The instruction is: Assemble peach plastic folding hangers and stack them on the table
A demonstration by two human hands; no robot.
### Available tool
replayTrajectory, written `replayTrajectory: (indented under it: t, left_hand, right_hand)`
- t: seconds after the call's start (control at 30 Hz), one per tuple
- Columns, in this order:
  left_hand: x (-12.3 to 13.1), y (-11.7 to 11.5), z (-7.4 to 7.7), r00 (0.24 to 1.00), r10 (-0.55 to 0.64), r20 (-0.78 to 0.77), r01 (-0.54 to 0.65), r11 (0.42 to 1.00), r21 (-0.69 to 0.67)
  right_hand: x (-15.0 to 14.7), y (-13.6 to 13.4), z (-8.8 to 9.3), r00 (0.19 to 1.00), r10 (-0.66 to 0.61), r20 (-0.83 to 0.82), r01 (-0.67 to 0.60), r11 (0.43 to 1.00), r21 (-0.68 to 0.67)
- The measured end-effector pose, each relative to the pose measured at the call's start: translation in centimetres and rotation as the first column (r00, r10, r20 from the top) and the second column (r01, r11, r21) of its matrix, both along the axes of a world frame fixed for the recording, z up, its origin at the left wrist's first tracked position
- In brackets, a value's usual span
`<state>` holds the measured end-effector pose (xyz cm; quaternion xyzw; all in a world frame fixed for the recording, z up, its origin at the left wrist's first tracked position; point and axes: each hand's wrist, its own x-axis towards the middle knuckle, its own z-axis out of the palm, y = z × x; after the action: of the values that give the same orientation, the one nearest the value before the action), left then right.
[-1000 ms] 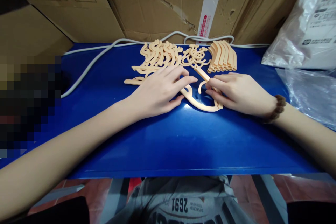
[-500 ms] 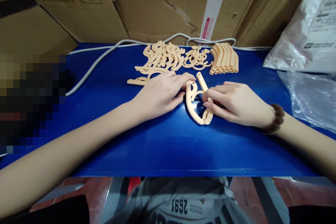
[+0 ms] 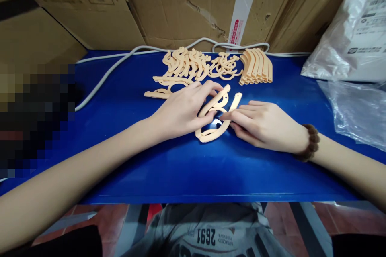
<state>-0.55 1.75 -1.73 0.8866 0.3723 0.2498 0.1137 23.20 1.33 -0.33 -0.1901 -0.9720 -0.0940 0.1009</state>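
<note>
A peach plastic folding clothes hanger [image 3: 217, 131] is between my hands above the blue table, its two curved arms joined at the near end and spread apart at the far end. My left hand [image 3: 188, 106] is closed on its left arm, with the thumb on the near side and the index finger near the far tip. The fingers of my right hand [image 3: 261, 123] pinch the right arm; the right thumb is mostly hidden. Just beyond my left hand lie two flat peach hangers [image 3: 158, 94], partly covered by that hand.
Along the back of the blue table [image 3: 169, 172] lie a pile of wavy peach pieces [image 3: 185, 62], a heap of peach hooks [image 3: 223, 66] and a row of curved arms [image 3: 256, 66]. A white cable [image 3: 101, 84], cardboard boxes [image 3: 181, 8] and a plastic bag [image 3: 346, 44] border them.
The hanger has turned and moved slightly left, its joined end now nearer my left hand. My left fingers have closed on its left arm; my right hand has shifted slightly left and nearer me.
</note>
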Motion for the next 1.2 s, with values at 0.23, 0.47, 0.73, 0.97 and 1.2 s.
replayTrajectory:
  t: [0.23,0.47,0.73,0.97,1.2]
  left_hand:
    - [-0.4,0.7,-0.2,0.994,-0.029,-0.109,0.042,0.992,0.116]
    - [-0.8,1.3,-0.6,0.992,0.042,-0.120,-0.012,0.972,0.236]
    - [-0.8,1.4,-0.8,0.989,0.060,-0.139,-0.019,0.960,0.280]
    - [-1.0,1.2,0.3,0.986,0.113,-0.120,-0.084,0.971,0.223]
    - [-2.1,3.8,4.0,0.888,0.456,-0.063,-0.447,0.887,0.114]
  right_hand:
    - [1.0,0.9,0.8,0.985,-0.170,0.015,0.169,0.985,0.044]
    - [1.2,1.4,0.7,0.990,-0.118,0.077,0.121,0.992,-0.031]
    - [0.8,0.6,0.7,0.995,-0.016,0.101,0.032,0.987,-0.159]
    - [0.9,0.6,0.8,0.998,-0.009,0.059,0.014,0.996,-0.092]
    - [0.8,0.4,1.0,0.997,0.006,0.071,-0.009,0.999,0.038]
